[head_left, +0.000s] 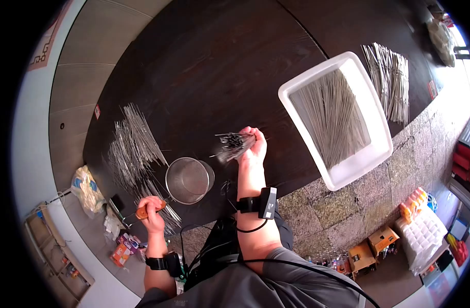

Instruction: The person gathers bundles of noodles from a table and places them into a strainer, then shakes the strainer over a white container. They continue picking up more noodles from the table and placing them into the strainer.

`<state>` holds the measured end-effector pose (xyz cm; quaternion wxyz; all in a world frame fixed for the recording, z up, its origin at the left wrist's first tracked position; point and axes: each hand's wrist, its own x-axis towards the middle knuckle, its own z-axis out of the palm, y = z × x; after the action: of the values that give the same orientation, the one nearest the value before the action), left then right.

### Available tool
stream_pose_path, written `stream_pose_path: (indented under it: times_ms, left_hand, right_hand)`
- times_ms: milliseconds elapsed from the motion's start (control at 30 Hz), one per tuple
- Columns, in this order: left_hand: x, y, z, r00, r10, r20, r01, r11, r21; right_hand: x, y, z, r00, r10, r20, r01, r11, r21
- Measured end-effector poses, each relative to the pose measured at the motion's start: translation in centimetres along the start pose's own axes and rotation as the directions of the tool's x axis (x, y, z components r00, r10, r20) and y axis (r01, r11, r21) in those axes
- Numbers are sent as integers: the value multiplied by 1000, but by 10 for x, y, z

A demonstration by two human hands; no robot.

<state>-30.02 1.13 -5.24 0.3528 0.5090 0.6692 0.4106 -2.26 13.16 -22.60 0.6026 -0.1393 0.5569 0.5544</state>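
My left hand [152, 214] is wrapped round the orange-brown wooden handle [143, 211] of a tool. A thin metal part sticks out from that handle to the left; its full shape is hard to make out. In my right hand [256, 148] is a bundle of thin metal wires [232, 146], held over the table with their ends pointing left. A round mesh basket [187, 180] stands between my two hands. Just above my left hand, a loose pile of similar wires [134, 141] lies at the table's left side.
A white plastic tub [377, 128] full of long wires [331, 118] stands on the dark table [214, 66], right of my right hand. Beyond it lie more wire bundles [389, 84]. Cardboard boxes [362, 255] sit on the floor at lower right. A black cable [317, 277] crosses my body.
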Motion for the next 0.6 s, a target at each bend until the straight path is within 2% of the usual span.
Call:
stream_pose_path:
  times_ms: [33,167,233,300,367,600]
  left_hand:
    - [-4,-2,-3,1000,-9,-10,9,1000,3]
    - [-10,-3,3,998,-39,-42,38,999,-23]
    - [-12,-10,-1,999,0,-41,0,1000,14]
    - [-17,-11,-3,998,-3,-56,3,1000,0]
    - [-25,-14,-10,997,-11,-73,11,1000,-11]
    - [-57,-34,-34,986,-33,-165,16,995,-103]
  right_hand:
    - [2,-2,-1,999,39,36,-40,999,23]
    - [5,4,3,1000,14,-5,-14,998,-63]
    - [7,7,1,999,34,-8,-34,997,-76]
    - [3,11,-4,992,117,41,-115,992,-44]
    - [-5,19,-11,998,64,-17,-65,996,-67]
    - [-36,42,-51,998,-32,52,46,957,-288]
